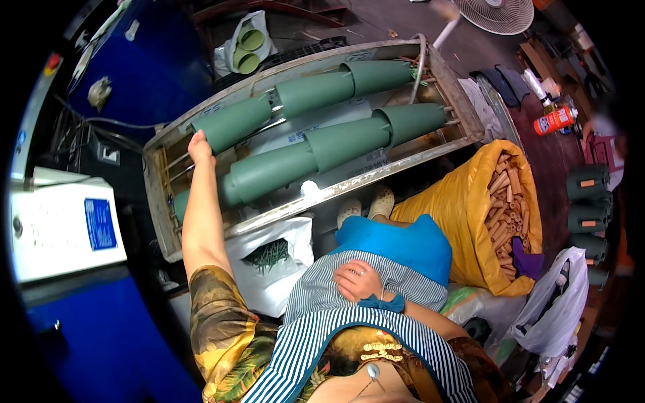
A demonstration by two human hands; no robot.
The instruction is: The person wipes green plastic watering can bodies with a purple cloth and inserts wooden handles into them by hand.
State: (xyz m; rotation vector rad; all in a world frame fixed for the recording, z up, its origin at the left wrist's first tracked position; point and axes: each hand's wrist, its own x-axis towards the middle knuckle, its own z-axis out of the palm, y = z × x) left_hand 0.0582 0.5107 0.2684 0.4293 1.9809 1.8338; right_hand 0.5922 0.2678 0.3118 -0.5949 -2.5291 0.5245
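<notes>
My left hand reaches out to the far left and grips the end of a green tapered plastic tube. That tube lies at the left of the back row, apart from another green tube to its right. A front row of similar tubes lies end to end, partly fitted into each other. Both rows rest on metal rods in a long metal trough. My right hand lies flat on my striped apron, fingers stretched out, with nothing held in it.
A yellow sack full of short tan tubes stands right of my legs. Near the trough's front lies a white bag with thin dark green pieces. Blue cabinets stand left; a red spray can and fan are right.
</notes>
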